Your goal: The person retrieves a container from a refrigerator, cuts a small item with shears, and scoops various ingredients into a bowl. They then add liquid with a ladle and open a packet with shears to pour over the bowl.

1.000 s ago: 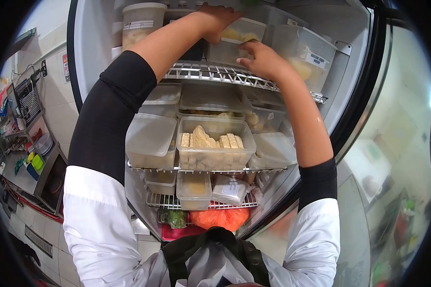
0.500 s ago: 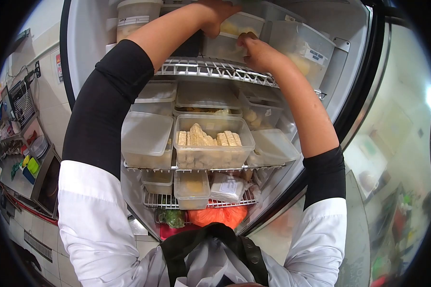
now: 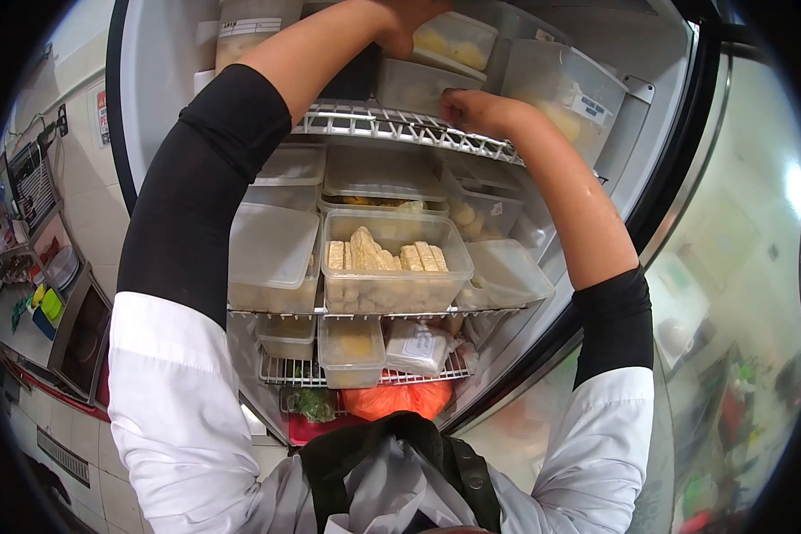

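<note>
On the top fridge shelf, a clear plastic container with yellow food (image 3: 458,44) sits tilted over a lower plastic container (image 3: 409,86). My left hand (image 3: 407,25) is at the left side of the upper container, its fingers hidden by the frame's top edge and the hand itself. My right hand (image 3: 476,111) has its fingers curled against the front right of the lower container, just above the wire shelf (image 3: 400,125).
A large labelled container (image 3: 565,89) stands right, a round tub (image 3: 245,31) left. Below are lidded boxes (image 3: 276,245), an uncovered box of pale slabs (image 3: 396,294), a wrapped white packet (image 3: 418,347) and an orange bag (image 3: 396,400). The fridge's side frame (image 3: 676,178) bounds the right.
The upper container has shifted slightly right and tilted, showing more yellow food. My right hand has moved slightly left and lower, its fingers more curled. My left hand stays near the top edge.
</note>
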The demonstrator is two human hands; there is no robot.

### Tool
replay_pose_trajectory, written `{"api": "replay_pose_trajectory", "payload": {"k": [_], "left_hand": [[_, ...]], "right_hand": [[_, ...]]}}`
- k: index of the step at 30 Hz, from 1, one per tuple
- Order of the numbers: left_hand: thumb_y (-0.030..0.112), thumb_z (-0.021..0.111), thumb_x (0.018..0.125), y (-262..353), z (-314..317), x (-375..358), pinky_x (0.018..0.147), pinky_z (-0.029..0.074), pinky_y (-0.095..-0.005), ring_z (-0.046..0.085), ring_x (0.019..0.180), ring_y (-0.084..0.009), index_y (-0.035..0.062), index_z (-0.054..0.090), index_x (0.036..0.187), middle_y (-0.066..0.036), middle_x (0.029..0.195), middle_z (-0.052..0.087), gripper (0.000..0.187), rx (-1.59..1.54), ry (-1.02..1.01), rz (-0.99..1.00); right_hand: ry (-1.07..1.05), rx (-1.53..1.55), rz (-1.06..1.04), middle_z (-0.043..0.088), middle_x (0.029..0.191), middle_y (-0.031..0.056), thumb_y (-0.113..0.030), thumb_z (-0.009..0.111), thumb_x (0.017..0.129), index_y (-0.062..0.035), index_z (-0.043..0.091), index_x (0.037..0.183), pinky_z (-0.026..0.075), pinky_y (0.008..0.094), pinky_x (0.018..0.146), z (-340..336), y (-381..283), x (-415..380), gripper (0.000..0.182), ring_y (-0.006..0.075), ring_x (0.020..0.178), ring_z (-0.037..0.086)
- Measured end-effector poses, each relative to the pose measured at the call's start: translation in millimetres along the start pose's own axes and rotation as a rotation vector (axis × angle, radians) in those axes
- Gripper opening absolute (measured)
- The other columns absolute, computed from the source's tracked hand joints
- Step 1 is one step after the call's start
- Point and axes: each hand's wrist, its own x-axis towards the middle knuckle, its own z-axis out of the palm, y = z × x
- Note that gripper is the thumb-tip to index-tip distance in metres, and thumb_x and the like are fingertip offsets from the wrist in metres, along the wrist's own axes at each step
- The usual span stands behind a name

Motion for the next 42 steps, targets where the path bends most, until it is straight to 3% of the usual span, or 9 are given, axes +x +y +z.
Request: {"api": "replay_pose_trajectory", "payload": {"k": [4, 7, 13, 17, 30, 34, 38, 41, 42], "left_hand": [[0.02, 0.069, 0.062, -8, 8, 6, 0.102, 0.035, -0.0359, 0.041, 0.124, -0.03, 0.0085, 0.029, 0.138, -0.018, 0.136, 0.04, 0.087, -0.049, 0.105, -0.015], [0.016, 0.068, 0.061, -9, 2, 9, 0.098, 0.039, -0.0358, 0.045, 0.12, -0.031, 0.0073, 0.032, 0.137, -0.02, 0.13, 0.045, 0.085, -0.131, 0.081, -0.01], [0.011, 0.068, 0.059, -14, 6, 13, 0.094, 0.042, -0.0357, 0.049, 0.115, -0.0328, 0.0059, 0.034, 0.135, -0.022, 0.124, 0.05, 0.084, -0.197, 0.061, -0.035], [0.012, 0.068, 0.06, -10, 3, 1, 0.094, 0.042, -0.0351, 0.049, 0.116, -0.0326, 0.0052, 0.036, 0.134, -0.022, 0.124, 0.051, 0.081, -0.233, 0.13, -0.028], [0.017, 0.07, 0.06, -12, 5, 7, 0.095, 0.041, -0.034, 0.048, 0.116, -0.0302, 0.0056, 0.045, 0.128, -0.02, 0.124, 0.051, 0.074, -0.217, 0.071, -0.015], [0.019, 0.072, 0.059, -13, 7, 11, 0.097, 0.04, -0.0337, 0.047, 0.119, -0.0295, 0.0068, 0.042, 0.131, -0.019, 0.128, 0.048, 0.079, -0.206, 0.049, -0.048], [0.018, 0.072, 0.059, -10, 6, 4, 0.098, 0.039, -0.034, 0.046, 0.12, -0.0299, 0.0075, 0.039, 0.133, -0.019, 0.13, 0.046, 0.082, -0.258, 0.061, -0.065], [0.018, 0.072, 0.061, -1, -6, -14, 0.098, 0.038, -0.0345, 0.044, 0.121, -0.0302, 0.0076, 0.038, 0.134, -0.019, 0.132, 0.045, 0.081, -0.252, 0.07, -0.047], [0.018, 0.072, 0.061, -4, -3, -7, 0.099, 0.038, -0.0346, 0.044, 0.121, -0.0303, 0.0078, 0.037, 0.134, -0.019, 0.132, 0.044, 0.081, -0.238, 0.034, -0.051]], "right_hand": [[0.232, 0.05, -0.051, 0.06, 0.086, 0.0123, -0.004, 0.057, 0.076, -0.0047, 0.055, 0.094, 0.045, 0.0337, 0.071, -6, -4, -1, 0.018, 0.0251, 0.078, 0.057], [0.636, 0.048, -0.063, 0.062, 0.086, 0.0131, -0.014, 0.061, 0.079, -0.005, 0.061, 0.094, 0.046, 0.034, 0.072, -20, -31, -16, 0.018, 0.0262, 0.078, 0.058], [0.405, 0.089, 0.166, 0.063, 0.096, 0.015, -0.045, 0.051, 0.087, -0.0105, 0.069, 0.096, 0.044, 0.0338, 0.082, -28, -16, 3, 0.04, 0.0283, 0.089, 0.059], [-0.002, 0.118, 0.261, 0.063, 0.104, 0.0136, -0.068, 0.038, 0.082, -0.0118, 0.07, 0.094, 0.038, 0.0358, 0.092, -57, -36, 4, 0.065, 0.0276, 0.1, 0.056], [-0.225, 0.318, 0.396, 0.056, 0.122, 0.0104, -0.056, 0.037, 0.089, -0.0127, 0.064, 0.111, 0.024, 0.0388, 0.106, -54, -3, 39, 0.055, 0.0262, 0.116, 0.049], [-0.366, 0.32, 0.358, 0.052, 0.128, 0.0111, -0.054, 0.037, 0.09, -0.0132, 0.058, 0.119, 0.021, 0.0378, 0.107, -75, -56, 8, 0.055, 0.0245, 0.124, 0.042], [-0.5, 0.459, 0.525, 0.009, 0.151, 0.0121, -0.044, 0.035, 0.093, -0.016, 0.01, 0.145, 0.012, 0.0381, 0.112, -68, -20, 55, 0.064, 0.0224, 0.139, 0.008], [-0.271, 0.474, 0.477, 0.051, 0.128, 0.011, -0.051, 0.041, 0.09, -0.0123, 0.051, 0.127, 0.021, 0.0365, 0.107, -57, -5, 55, 0.054, 0.0227, 0.126, 0.037], [-0.239, 0.497, 0.462, 0.052, 0.126, 0.0112, -0.05, 0.043, 0.089, -0.0115, 0.05, 0.128, 0.022, 0.0361, 0.107, -57, 2, 54, 0.055, 0.023, 0.125, 0.038]]}}
